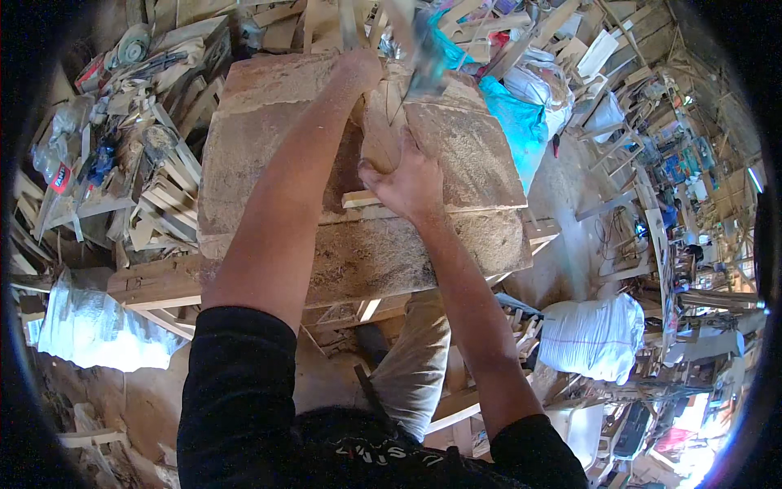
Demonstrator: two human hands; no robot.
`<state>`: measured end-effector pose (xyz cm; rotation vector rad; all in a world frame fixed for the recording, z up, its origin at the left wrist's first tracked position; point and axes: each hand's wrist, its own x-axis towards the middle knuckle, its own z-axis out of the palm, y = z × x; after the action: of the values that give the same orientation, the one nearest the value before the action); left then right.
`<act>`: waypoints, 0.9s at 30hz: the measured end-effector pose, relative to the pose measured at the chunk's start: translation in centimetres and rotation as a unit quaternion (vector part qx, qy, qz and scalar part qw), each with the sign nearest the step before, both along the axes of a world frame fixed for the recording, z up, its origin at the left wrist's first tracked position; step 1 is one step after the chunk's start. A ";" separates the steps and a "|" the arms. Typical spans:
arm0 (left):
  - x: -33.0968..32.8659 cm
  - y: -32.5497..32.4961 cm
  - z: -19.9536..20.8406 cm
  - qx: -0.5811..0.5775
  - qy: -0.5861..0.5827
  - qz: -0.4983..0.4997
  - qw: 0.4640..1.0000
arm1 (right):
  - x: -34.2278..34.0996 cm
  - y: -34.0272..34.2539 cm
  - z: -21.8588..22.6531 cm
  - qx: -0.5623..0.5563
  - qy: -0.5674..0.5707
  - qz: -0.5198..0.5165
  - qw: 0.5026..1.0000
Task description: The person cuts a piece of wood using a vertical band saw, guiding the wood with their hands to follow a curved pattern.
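A thick, worn wooden work block (277,147) lies in front of me, dusted with sawdust. On its far middle part lies a pale piece of wood (380,134) with a dark curved line on it. My right hand (411,183) grips the near end of this piece, thumb on the left and fingers along the right. My left hand (358,72) is closed at the far edge, beside the piece's far end; what it grips is hidden. A blurred dark object (428,61) is just right of the far end. A small wooden strip (360,199) lies by my right thumb.
Wood offcuts (167,196) are heaped at the left, near a plastic bottle (59,175). A turquoise bag (515,122) hangs against the block's right side. A stuffed white sack (593,336) stands at the right. More scrap wood fills the far side.
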<state>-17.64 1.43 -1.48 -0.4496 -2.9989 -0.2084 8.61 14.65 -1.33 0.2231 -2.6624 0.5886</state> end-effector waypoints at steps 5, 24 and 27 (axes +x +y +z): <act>-1.2 -1.8 -0.5 0.027 0.052 0.024 0.998 | 0.1 -1.4 1.6 -0.015 -0.090 0.006 0.996; -0.6 0.3 0.9 -0.167 0.033 -0.076 0.982 | -0.7 -0.7 0.6 -0.006 -0.057 -0.014 0.998; -0.4 -0.3 1.1 -0.088 0.023 -0.039 0.995 | -0.7 -1.3 0.7 -0.011 -0.035 -0.008 0.999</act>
<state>-18.03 1.12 -0.33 -0.5791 -2.9703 0.0611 7.94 13.33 -0.65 0.1780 -2.7216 0.6307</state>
